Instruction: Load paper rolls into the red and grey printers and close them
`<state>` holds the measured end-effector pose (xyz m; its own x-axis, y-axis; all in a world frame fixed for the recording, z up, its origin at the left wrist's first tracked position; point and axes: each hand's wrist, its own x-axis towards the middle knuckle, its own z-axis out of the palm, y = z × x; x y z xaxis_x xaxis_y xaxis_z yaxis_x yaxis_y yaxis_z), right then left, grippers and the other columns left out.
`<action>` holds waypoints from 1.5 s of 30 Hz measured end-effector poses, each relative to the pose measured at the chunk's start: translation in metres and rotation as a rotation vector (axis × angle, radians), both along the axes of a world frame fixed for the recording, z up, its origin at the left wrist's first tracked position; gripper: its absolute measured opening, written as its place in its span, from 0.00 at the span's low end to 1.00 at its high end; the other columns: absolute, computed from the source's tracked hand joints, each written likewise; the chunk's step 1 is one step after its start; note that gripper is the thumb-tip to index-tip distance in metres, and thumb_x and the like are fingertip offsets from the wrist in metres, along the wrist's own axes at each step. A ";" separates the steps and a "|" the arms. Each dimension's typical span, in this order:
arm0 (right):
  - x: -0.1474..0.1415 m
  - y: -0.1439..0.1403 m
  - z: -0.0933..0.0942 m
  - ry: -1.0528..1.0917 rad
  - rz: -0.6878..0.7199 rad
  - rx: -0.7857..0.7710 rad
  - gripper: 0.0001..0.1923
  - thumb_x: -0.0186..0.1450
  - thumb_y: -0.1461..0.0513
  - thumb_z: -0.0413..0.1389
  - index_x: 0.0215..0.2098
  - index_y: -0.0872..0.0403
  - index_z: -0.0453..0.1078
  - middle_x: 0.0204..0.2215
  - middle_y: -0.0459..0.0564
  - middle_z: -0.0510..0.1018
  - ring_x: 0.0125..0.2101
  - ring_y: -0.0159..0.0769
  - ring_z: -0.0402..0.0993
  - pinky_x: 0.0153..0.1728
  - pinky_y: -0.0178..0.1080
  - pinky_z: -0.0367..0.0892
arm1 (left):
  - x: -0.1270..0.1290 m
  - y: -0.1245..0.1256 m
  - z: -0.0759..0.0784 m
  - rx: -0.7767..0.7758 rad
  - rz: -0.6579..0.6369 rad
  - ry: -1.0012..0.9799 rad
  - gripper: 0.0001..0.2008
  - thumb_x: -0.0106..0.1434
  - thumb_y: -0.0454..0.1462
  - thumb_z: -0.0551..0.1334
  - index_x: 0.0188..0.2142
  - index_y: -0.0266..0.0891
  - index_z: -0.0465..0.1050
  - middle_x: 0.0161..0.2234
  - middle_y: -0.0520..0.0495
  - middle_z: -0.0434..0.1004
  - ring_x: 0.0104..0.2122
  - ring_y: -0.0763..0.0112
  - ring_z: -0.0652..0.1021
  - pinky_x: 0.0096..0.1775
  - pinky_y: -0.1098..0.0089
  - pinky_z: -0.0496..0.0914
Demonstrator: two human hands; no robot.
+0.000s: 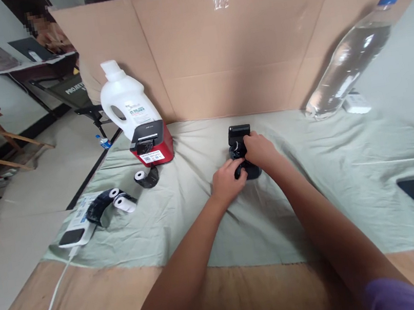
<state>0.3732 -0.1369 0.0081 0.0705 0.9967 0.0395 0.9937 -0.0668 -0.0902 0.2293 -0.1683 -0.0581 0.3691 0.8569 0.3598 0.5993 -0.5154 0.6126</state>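
Both hands, L [228,182] & R [260,150], close around a small black printer [240,142], lid apparently raised, mid-worktop on green cloth [314,196]; red printer [152,143] & paper rolls [125,202] lie left.

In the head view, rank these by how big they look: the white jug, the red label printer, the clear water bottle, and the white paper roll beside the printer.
1. clear water bottle and white jug: look alike, unranked
2. red label printer
3. white paper roll

My surface [96,301] is brown cardboard with a pale green cloth [314,196] spread over it. On the cloth lie a red printer [152,143], paper rolls [125,203], a white jug [125,97] and a clear bottle [348,59].
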 end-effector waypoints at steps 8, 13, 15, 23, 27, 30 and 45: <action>0.026 0.012 -0.009 0.158 0.300 0.036 0.24 0.63 0.71 0.51 0.56 0.57 0.70 0.50 0.57 0.75 0.49 0.46 0.71 0.49 0.42 0.66 | 0.001 -0.001 0.000 -0.003 0.011 -0.003 0.19 0.66 0.39 0.57 0.55 0.45 0.74 0.46 0.47 0.79 0.45 0.63 0.79 0.49 0.66 0.72; 0.022 0.012 -0.009 0.080 0.268 0.055 0.24 0.64 0.71 0.49 0.56 0.54 0.72 0.51 0.58 0.74 0.47 0.49 0.69 0.47 0.44 0.65 | 0.001 -0.001 0.000 -0.007 0.017 0.028 0.20 0.66 0.40 0.56 0.57 0.46 0.72 0.46 0.47 0.78 0.43 0.64 0.79 0.46 0.67 0.73; 0.017 0.011 -0.008 0.035 0.235 0.040 0.24 0.63 0.71 0.49 0.54 0.54 0.73 0.51 0.59 0.74 0.46 0.50 0.69 0.46 0.45 0.65 | 0.001 -0.002 0.001 -0.008 0.021 0.037 0.20 0.66 0.40 0.56 0.57 0.47 0.72 0.46 0.47 0.78 0.43 0.64 0.79 0.45 0.67 0.73; 0.007 0.009 -0.014 0.059 0.132 0.038 0.19 0.63 0.69 0.51 0.50 0.55 0.76 0.49 0.63 0.70 0.47 0.51 0.67 0.44 0.46 0.66 | 0.001 -0.001 0.003 -0.011 0.018 0.053 0.20 0.66 0.39 0.56 0.57 0.47 0.72 0.45 0.47 0.78 0.43 0.63 0.79 0.45 0.67 0.73; 0.017 0.012 -0.017 0.190 0.074 0.084 0.21 0.60 0.68 0.56 0.52 0.54 0.74 0.49 0.61 0.68 0.44 0.47 0.69 0.45 0.45 0.68 | 0.002 0.000 0.001 -0.001 0.025 0.054 0.21 0.66 0.39 0.57 0.57 0.47 0.72 0.46 0.47 0.78 0.44 0.63 0.78 0.47 0.67 0.72; 0.026 0.015 -0.017 0.233 0.073 0.070 0.17 0.59 0.66 0.58 0.47 0.52 0.76 0.45 0.58 0.70 0.41 0.44 0.70 0.47 0.45 0.67 | 0.003 -0.001 0.000 0.003 0.035 0.064 0.20 0.66 0.39 0.57 0.57 0.47 0.72 0.46 0.47 0.78 0.43 0.64 0.79 0.46 0.67 0.72; 0.044 0.034 -0.030 0.560 0.127 0.411 0.27 0.63 0.60 0.53 0.61 0.55 0.62 0.56 0.59 0.72 0.43 0.43 0.73 0.49 0.47 0.68 | -0.001 -0.007 0.001 0.194 -0.022 0.190 0.15 0.65 0.43 0.58 0.48 0.44 0.73 0.44 0.46 0.76 0.42 0.64 0.78 0.39 0.69 0.71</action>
